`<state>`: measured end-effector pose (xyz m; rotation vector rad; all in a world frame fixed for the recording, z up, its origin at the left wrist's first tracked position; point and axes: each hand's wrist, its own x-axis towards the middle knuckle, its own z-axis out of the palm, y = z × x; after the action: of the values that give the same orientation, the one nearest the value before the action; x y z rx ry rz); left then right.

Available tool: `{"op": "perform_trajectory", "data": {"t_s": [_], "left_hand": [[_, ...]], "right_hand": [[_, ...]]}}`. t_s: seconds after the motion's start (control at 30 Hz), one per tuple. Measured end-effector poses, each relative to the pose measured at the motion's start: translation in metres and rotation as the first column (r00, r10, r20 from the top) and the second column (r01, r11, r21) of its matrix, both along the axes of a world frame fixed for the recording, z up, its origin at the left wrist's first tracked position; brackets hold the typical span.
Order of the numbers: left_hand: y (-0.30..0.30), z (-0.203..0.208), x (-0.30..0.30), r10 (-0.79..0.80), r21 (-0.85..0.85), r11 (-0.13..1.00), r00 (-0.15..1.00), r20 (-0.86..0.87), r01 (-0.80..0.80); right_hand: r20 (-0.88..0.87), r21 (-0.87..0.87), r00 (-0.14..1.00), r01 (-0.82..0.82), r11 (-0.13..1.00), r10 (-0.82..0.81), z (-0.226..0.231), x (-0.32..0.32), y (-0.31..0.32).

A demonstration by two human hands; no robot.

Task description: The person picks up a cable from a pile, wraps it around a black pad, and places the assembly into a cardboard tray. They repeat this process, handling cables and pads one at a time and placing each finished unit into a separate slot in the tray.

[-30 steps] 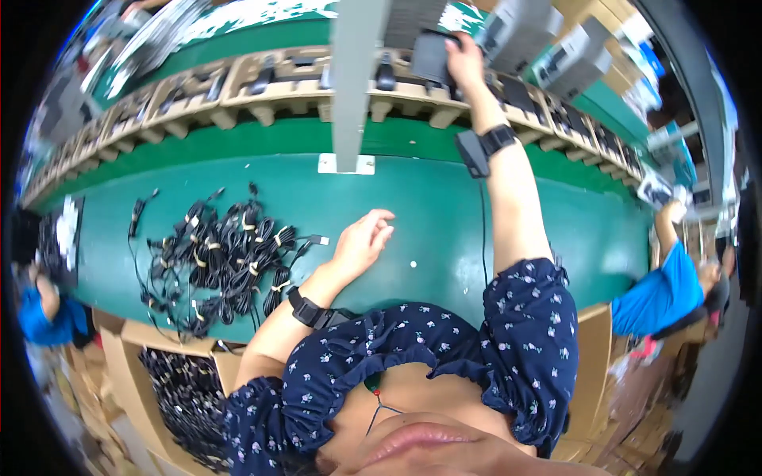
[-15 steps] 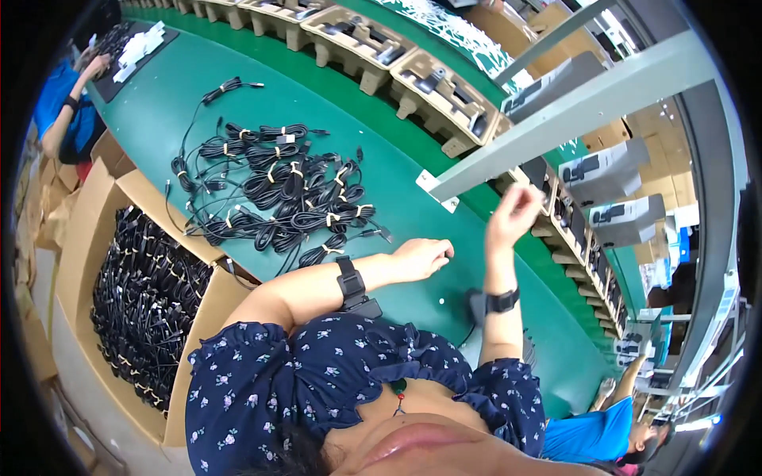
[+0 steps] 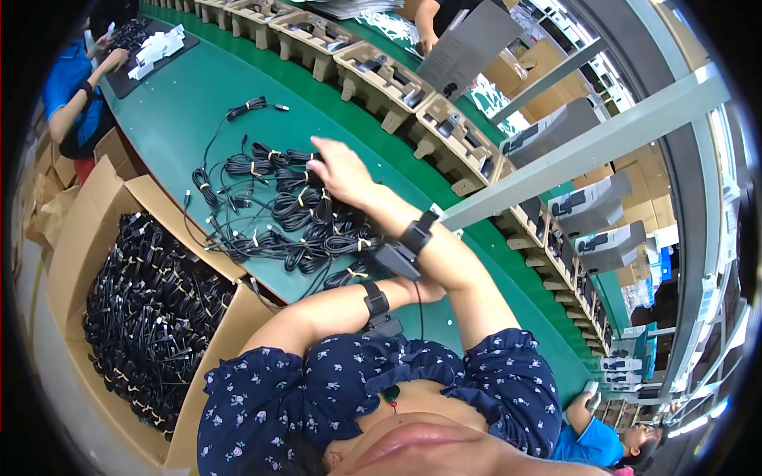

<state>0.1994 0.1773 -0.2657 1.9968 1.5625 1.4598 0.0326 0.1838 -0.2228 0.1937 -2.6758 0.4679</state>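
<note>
partly under the right hand [image 3: 343, 172]; black cables [image 3: 292, 211]

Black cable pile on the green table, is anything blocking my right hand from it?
Nothing visible does: your right hand is at the upper right edge of the black cable pile. Your left hand, partly hidden by your right forearm, isn't between them.

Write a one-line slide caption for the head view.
The right hand at a cable pile on a green table, beside an open carton of cables.
</note>
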Motion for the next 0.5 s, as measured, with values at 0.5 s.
{"op": "perform_trajectory", "data": {"t_s": [0.5], "left_hand": [[0.023,-0.051,0.009,-0.254,0.17,0.962,0.932,0.257,0.215]], "right_hand": [[0.123,-0.069,0.978,0.178,0.982,-0.169,0.048,0.08,0.016]]}}
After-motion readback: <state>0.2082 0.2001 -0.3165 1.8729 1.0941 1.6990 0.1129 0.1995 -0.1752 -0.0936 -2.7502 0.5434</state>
